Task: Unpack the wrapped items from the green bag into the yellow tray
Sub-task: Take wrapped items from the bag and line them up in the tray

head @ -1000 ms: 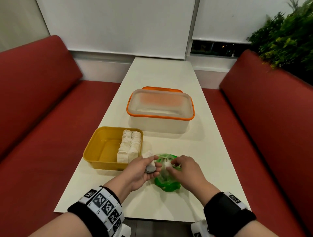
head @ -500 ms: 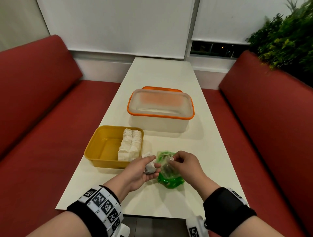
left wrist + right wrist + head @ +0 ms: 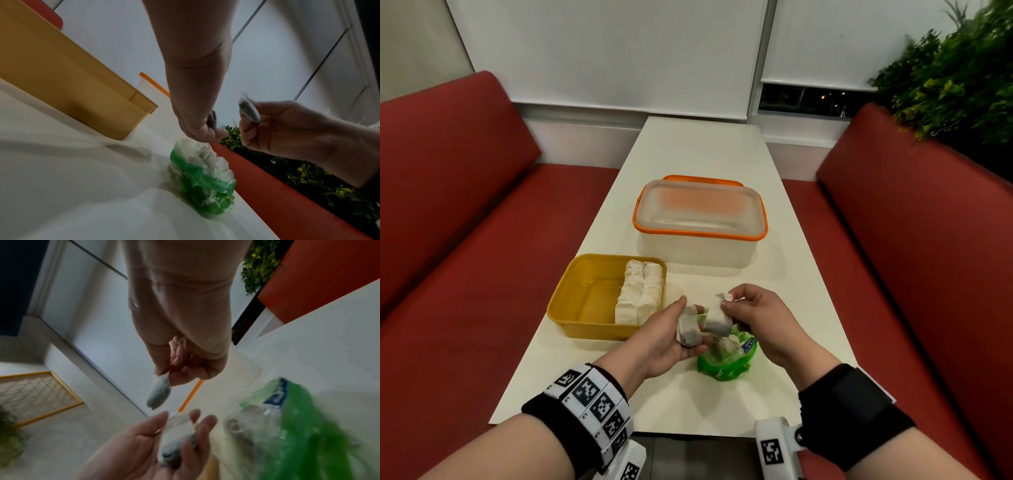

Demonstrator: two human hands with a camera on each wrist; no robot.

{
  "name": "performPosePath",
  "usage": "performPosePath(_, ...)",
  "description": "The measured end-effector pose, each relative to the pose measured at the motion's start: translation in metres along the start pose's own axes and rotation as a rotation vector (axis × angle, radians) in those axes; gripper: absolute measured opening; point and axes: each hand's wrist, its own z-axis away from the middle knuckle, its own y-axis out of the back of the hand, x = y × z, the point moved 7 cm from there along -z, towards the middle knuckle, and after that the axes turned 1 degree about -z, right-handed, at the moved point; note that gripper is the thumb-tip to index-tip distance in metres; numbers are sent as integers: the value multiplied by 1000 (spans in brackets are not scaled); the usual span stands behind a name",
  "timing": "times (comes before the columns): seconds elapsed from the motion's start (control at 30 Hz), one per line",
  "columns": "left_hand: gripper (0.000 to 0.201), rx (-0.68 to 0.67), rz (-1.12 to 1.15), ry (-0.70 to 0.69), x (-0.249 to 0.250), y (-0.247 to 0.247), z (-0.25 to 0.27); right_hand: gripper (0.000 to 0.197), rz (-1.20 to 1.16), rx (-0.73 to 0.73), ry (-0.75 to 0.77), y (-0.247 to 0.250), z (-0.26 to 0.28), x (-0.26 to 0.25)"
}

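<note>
The green bag lies crumpled on the white table, with wrapped items still inside. My left hand is palm up just left of it and holds a small stack of wrapped items between thumb and fingers. My right hand pinches one white wrapped item by its top, above the bag and next to the left hand's stack. The yellow tray stands to the left; two rows of wrapped items stand along its right side. In the right wrist view the pinched item hangs over the left palm.
A clear container with an orange rim stands behind the tray and the hands. Red benches run along both sides of the narrow table. A green plant is at the back right. The table's near edge is just below my wrists.
My right hand has drawn a wrapped item up out of the green bag and brought it beside the left hand. Both hands have risen a little; the bag lies free on the table.
</note>
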Motion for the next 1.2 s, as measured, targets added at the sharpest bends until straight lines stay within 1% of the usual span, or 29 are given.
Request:
performPosePath(0.07, 49, -87, 2, 34, -2, -11, 2, 16, 10, -43, 0, -11, 2, -4)
performPosePath(0.13, 56, -180, 35, 57, -4, -20, 5, 16, 82, -27, 2, -19, 3, -2)
performPosePath(0.17, 54, -206, 55, 60, -4, -23, 7, 16, 142, -5, 2, -21, 4, 0)
performPosePath(0.27, 22, -225, 50, 10, -5, -22, 10, 10, 263, 45, 5, -17, 4, 11)
performPosePath(0.3, 19, -215, 37, -7, -5, -19, 9, 6, 320, 75, 21, -11, 3, 13)
performPosePath(0.33, 22, -195, 28, -12, -6, -15, 8, 3, 432, 118, 51, -4, 1, 13)
performPosePath(0.37, 25, -170, 21, -9, -7, -11, 6, 5, 616, 155, 71, 4, 0, 15)
performPosePath(0.4, 27, -142, 16, -5, -8, -7, 5, 8, 823, 161, 68, 8, -1, 17)
performPosePath(0.47, 27, -100, 2, 14, -11, -3, 4, 18, 1155, 107, -1, 11, -2, 28)
performPosePath(0.5, 28, -86, -7, 27, -14, -2, 5, 21, 1249, 64, -33, 10, -3, 35)
performPosePath(0.53, 29, -76, -15, 37, -16, -2, 5, 20, 1293, 34, -47, 8, -2, 40)
performPosePath(0.6, 35, -69, -34, 40, -19, -3, 5, 12, 1282, 29, -40, 5, -2, 44)
performPosePath(0.67, 37, -59, -60, 30, -19, -3, 4, 18, 1238, 38, -43, 6, -3, 46)
performPosePath(0.73, 37, -37, -80, 16, -17, 0, 3, 17, 1165, 32, -46, 8, -4, 47)
performPosePath(0.8, 33, -18, -84, 7, -16, 3, 1, 17, 1045, 21, -30, 11, -4, 47)
performPosePath(0.9, 30, -3, -81, -2, -15, 5, 0, 21, 836, 23, 40, 15, -1, 44)
performPosePath(1.0, 31, 8, -92, 0, -17, 5, -1, 18, 751, 16, 95, 14, 4, 40)
performPosePath(1.1, 35, 20, -108, 9, -19, 6, -2, 19, 657, 46, 108, 19, 6, 42)
performPosePath(1.2, 37, 40, -134, 19, -19, 7, -4, 15, 472, 102, 99, 27, 5, 41)
